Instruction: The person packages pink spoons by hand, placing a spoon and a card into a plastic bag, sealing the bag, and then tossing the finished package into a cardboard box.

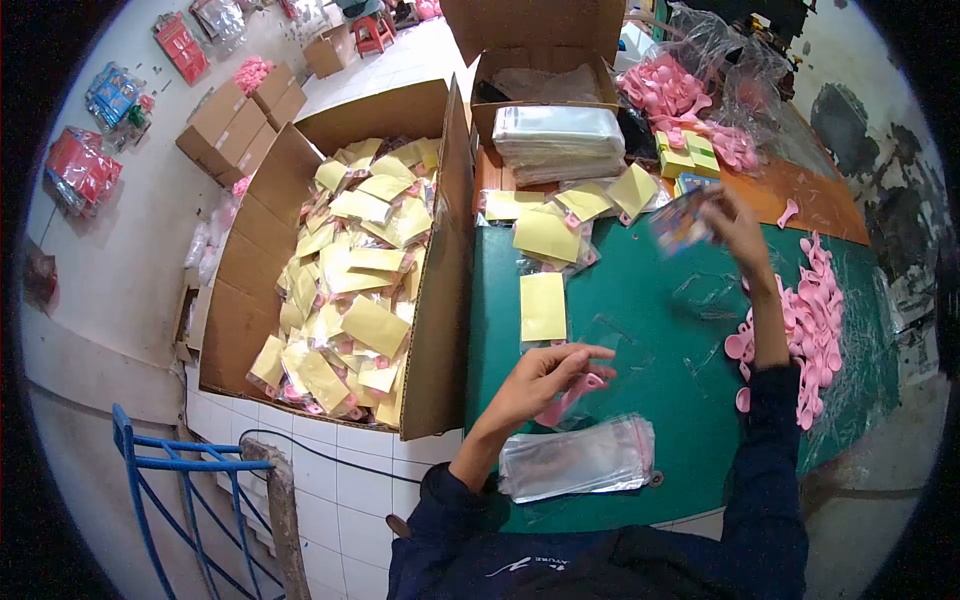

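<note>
Over the green table top, my left hand [535, 385] has its fingers closed on a pink spoon [570, 402], which seems to sit inside a clear plastic bag. A stack of clear plastic bags [575, 462] lies just below that hand. Farther up on the right, my right hand [738, 232] pinches a colourful printed card [682, 225], smeared by motion. Behind it is a small pile of cards [694, 183]. A heap of pink spoons [805, 330] lies beside my right forearm. One packet with a yellow card [543, 308] lies above my left hand.
A big cardboard box [430, 270] full of yellow-card packets stands left of the table. More packets [550, 235], a stack of wrapped plastic bags [558, 145] and pink spoons [665, 85] lie at the back. A blue metal railing [200, 463] is at lower left.
</note>
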`<state>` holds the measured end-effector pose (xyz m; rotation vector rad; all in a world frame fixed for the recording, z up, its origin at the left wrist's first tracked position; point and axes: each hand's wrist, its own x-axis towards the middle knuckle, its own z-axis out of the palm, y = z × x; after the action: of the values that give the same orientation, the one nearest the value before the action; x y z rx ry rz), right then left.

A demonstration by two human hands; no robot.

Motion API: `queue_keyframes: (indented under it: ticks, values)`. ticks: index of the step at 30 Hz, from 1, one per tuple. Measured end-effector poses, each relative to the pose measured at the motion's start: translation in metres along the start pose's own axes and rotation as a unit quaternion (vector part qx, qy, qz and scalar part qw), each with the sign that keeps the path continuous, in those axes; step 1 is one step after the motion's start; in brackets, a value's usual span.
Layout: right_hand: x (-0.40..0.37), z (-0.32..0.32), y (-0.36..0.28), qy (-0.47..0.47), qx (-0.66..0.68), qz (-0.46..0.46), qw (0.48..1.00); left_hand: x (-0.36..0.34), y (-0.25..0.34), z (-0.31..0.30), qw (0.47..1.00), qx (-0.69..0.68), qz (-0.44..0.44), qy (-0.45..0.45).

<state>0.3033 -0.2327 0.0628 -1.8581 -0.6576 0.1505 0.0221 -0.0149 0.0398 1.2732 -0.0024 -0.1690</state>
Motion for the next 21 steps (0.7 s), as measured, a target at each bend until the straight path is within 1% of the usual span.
queue_keyframes:
  ticks: [2,4,7,8,10,11,14,16,17,19,21]
  values:
    - [-0.054,0.033,-0.064,-0.087,0.112,0.02,0.99,0.002,-0.001,0.0,1.0,0.02,-0.001,0.005]
    - [-0.091,0.047,-0.091,-0.112,0.141,0.034,0.983,0.003,0.0,0.002,0.999,0.051,0.006,0.018]
    - [-0.115,0.052,-0.104,-0.153,0.063,0.0,0.986,0.002,-0.006,0.001,0.999,0.032,0.007,0.015]
    - [-0.119,0.05,-0.113,-0.177,0.033,0.011,0.984,0.0,-0.004,0.002,0.999,0.053,-0.007,0.01]
    - [-0.124,0.047,-0.121,-0.191,-0.026,-0.011,0.981,-0.003,0.0,0.004,0.995,0.092,-0.034,0.0]
    - [-0.126,0.047,-0.122,-0.199,-0.055,-0.022,0.978,-0.004,-0.002,0.005,0.997,0.075,-0.035,-0.002]
    - [-0.134,0.046,-0.114,-0.178,-0.01,-0.063,0.982,-0.006,-0.006,0.006,0.999,0.033,-0.034,-0.004]
    - [-0.137,0.046,-0.115,-0.179,-0.008,-0.038,0.983,-0.007,-0.004,0.004,0.999,0.02,-0.031,0.0]
    - [-0.139,0.046,-0.115,-0.178,-0.007,-0.024,0.984,-0.008,-0.005,0.004,0.999,0.029,-0.033,0.001]
    - [-0.14,0.046,-0.118,-0.198,-0.05,-0.04,0.978,-0.007,-0.008,0.007,0.998,0.043,-0.036,0.001]
    - [-0.141,0.049,-0.122,-0.208,-0.07,-0.045,0.975,-0.008,-0.007,0.005,0.99,0.123,-0.07,-0.016]
